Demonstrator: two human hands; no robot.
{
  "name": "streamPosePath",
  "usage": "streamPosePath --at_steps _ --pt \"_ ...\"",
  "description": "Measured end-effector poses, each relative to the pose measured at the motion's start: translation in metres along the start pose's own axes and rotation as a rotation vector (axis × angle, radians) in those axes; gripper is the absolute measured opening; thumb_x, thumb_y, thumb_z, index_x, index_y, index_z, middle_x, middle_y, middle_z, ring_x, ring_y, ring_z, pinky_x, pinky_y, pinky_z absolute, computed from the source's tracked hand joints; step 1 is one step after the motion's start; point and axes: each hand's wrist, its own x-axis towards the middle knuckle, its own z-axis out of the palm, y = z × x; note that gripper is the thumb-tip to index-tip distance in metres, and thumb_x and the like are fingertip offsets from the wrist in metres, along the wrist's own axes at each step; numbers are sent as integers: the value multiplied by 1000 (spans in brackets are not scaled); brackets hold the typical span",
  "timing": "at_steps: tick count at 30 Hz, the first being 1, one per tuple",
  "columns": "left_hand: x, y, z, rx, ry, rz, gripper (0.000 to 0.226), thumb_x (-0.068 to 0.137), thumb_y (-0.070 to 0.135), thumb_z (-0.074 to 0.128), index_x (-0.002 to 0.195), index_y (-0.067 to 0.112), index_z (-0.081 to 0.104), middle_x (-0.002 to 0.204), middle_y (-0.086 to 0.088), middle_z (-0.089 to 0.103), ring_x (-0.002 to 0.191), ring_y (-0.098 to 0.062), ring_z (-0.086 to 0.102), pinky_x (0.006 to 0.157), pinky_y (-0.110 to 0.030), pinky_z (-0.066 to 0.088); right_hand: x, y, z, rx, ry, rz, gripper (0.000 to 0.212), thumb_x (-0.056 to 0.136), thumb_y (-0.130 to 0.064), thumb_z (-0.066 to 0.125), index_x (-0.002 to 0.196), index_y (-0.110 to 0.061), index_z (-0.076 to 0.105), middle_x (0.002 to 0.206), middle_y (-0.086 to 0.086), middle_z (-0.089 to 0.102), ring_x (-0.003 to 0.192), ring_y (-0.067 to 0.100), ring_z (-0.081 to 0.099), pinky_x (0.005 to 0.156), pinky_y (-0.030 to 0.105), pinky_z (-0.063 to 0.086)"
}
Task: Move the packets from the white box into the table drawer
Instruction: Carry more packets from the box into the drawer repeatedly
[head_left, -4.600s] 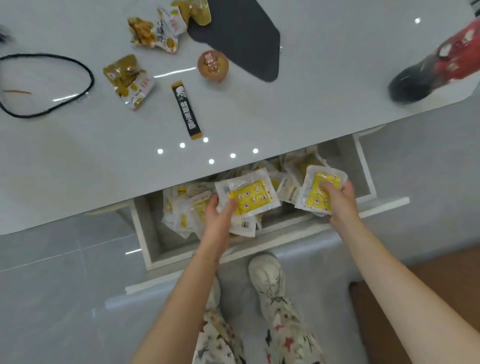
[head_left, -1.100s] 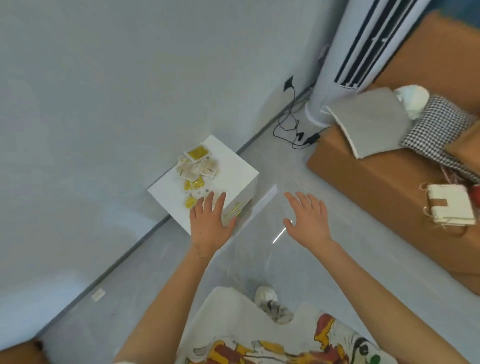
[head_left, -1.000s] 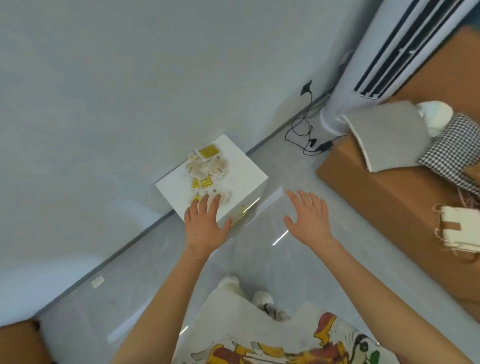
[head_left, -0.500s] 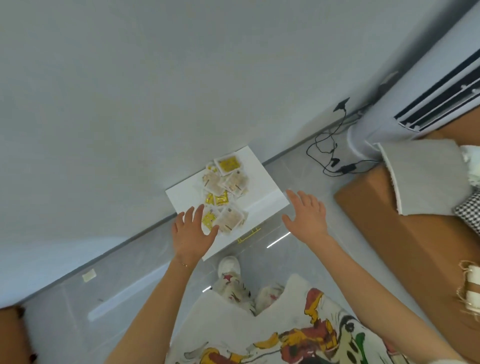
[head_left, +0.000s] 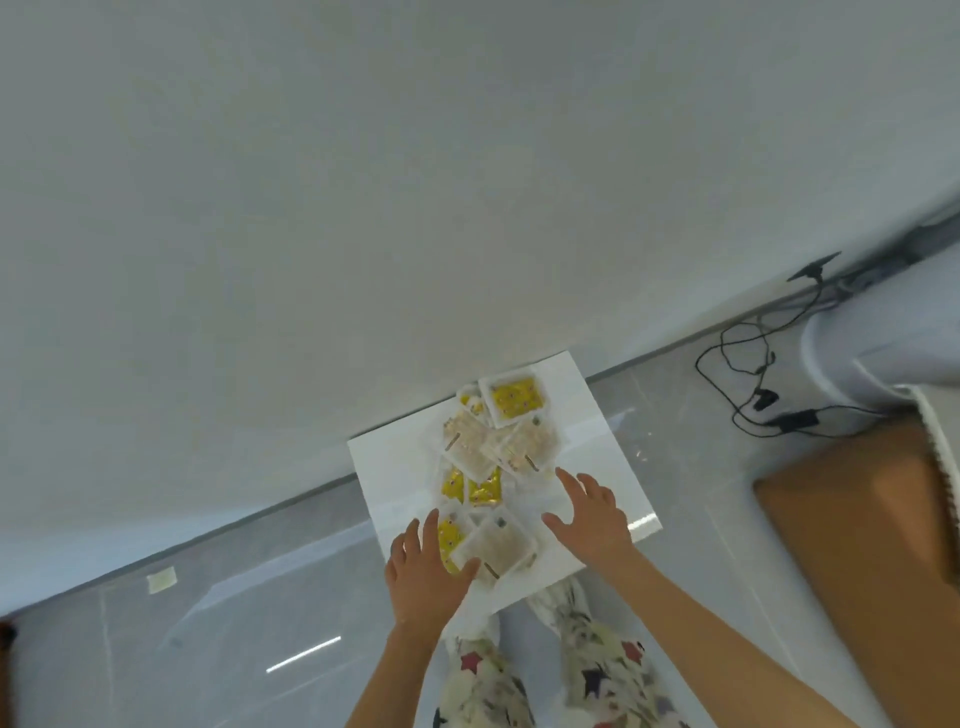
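Observation:
The white box (head_left: 597, 447) stands on the floor against the wall, seen from above. Several clear packets with yellow or beige contents (head_left: 493, 457) lie in a column on its top, one yellow packet (head_left: 513, 399) at the far end. My left hand (head_left: 427, 571) hovers with spread fingers over the nearest packets (head_left: 498, 545), its thumb next to a beige one. My right hand (head_left: 587, 512) is spread flat over the box's right part, beside the packets. Neither hand holds anything. The table drawer is out of view.
A grey wall (head_left: 363, 208) rises just behind the box. Black cables (head_left: 748, 374) trail on the tiled floor at the right, near a white appliance base (head_left: 883, 338). A brown piece of furniture (head_left: 872, 545) sits at the right. My shoes (head_left: 566, 618) stand at the box's near edge.
I have turned from the open drawer to the box and stepped up to it. Both empty hands have moved forward over the box top, nearer the packets.

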Motion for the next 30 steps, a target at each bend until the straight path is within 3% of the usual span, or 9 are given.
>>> streamPosePath --at_steps 8,12,16,20,25,30 --pt "85 3 88 -81 91 -85 117 68 74 62 152 27 -5 161 -7 1 148 -27 2 116 -42 16 178 -23 6 222 161 67 74 92 -64 35 152 -37 2 159 10 9 143 33 17 108 53 29" --pt "88 1 110 -82 190 -46 127 56 65 78 150 26 3 157 -14 22 145 -35 19 111 -50 27 199 -32 15 241 112 99 74 89 -69 34 151 -35 11 158 12 8 142 33 13 109 56 25" --pt "87 -2 113 -60 252 -22 130 44 59 87 147 21 17 139 -17 46 127 -38 45 96 -51 43 200 -32 24 311 176 68 74 86 -62 52 145 -25 27 155 12 15 140 33 17 106 55 27" --pt "90 -4 105 -25 210 -85 129 46 58 87 147 18 18 125 -15 51 111 -36 51 85 -49 46 200 -27 23 398 175 9 74 76 -47 73 136 -26 35 145 3 32 133 30 29 101 52 34" --pt "92 -11 90 -110 127 -215 107 65 50 82 146 13 23 130 -9 43 117 -28 42 90 -43 44 200 1 16 473 81 -21 99 67 -36 84 145 -30 23 143 8 37 131 33 36 104 52 35" --pt "92 -22 84 -200 67 -251 63 73 41 79 118 11 46 115 -8 45 107 -24 42 76 -33 44 188 28 16 493 -29 -113 109 67 -21 86 150 -30 15 149 7 23 133 31 35 107 53 38"
